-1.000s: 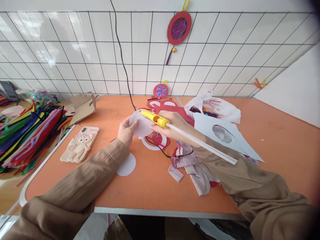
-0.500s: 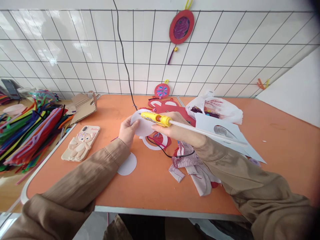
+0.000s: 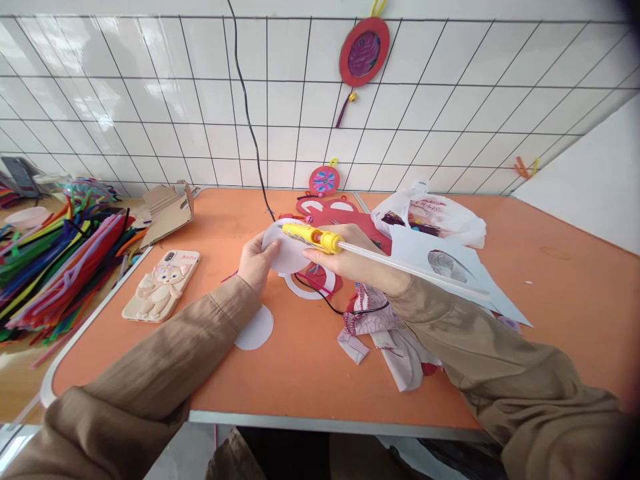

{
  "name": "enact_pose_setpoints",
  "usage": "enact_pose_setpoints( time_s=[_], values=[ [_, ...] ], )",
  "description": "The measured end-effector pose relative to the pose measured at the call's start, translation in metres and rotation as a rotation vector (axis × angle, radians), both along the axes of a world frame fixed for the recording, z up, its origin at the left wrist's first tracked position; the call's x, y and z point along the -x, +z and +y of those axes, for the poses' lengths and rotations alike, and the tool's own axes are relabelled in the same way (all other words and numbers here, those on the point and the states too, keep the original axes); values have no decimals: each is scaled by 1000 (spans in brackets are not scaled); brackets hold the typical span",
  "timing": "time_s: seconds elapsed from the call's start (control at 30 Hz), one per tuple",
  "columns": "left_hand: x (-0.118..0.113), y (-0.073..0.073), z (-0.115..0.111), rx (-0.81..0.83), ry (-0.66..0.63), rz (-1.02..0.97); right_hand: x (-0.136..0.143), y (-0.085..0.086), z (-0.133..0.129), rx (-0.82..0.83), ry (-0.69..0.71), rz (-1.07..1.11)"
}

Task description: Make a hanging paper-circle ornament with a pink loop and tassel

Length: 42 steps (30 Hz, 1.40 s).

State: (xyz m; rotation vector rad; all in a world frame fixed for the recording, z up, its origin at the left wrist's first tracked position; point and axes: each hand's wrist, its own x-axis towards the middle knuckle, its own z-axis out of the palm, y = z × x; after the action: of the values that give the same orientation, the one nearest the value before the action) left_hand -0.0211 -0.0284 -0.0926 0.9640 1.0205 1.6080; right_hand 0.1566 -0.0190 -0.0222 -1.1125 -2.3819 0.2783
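Between thumb and fingers, my left hand (image 3: 256, 261) pinches the edge of a white paper disc (image 3: 289, 259). My right hand (image 3: 357, 257) is wrapped round a yellow glue gun (image 3: 313, 235), and a long clear glue stick (image 3: 415, 268) sticks out of its back. The gun's tip is over the upper left part of the disc. Another white disc (image 3: 256, 329) lies on the table, partly under my left sleeve. Below the hands are a white paper ring (image 3: 299, 288) and a red round piece. Patterned fabric (image 3: 383, 327) lies beneath my right forearm.
A phone in a bear case (image 3: 163, 287), cardboard (image 3: 169, 212) and colourful pipe cleaners (image 3: 65, 273) are at the left. White paper with a hole (image 3: 487, 287) and a plastic bag (image 3: 450, 217) lie at the right. A black cord (image 3: 246, 107) hangs down behind the hands.
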Motion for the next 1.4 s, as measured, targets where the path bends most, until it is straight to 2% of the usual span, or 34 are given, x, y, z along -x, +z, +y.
enact_pose_setpoints(
  time_s=[0.5, 0.67, 1.03, 1.23, 1.4],
  values=[
    [0, -1, 2, 0, -18, -27, 0, 1, 0, -1, -6, -40],
    [2, -5, 3, 29, -15, 6, -1, -1, 3, -10, 7, -19],
    [0, -5, 2, 28, -44, -56, -2, 2, 1, 7, 20, 15],
    [2, -5, 4, 37, -52, -74, -4, 3, 4, -34, -44, 80],
    [6, -5, 6, 37, -15, -126, -8, 5, 7, -56, -42, 222]
  ],
)
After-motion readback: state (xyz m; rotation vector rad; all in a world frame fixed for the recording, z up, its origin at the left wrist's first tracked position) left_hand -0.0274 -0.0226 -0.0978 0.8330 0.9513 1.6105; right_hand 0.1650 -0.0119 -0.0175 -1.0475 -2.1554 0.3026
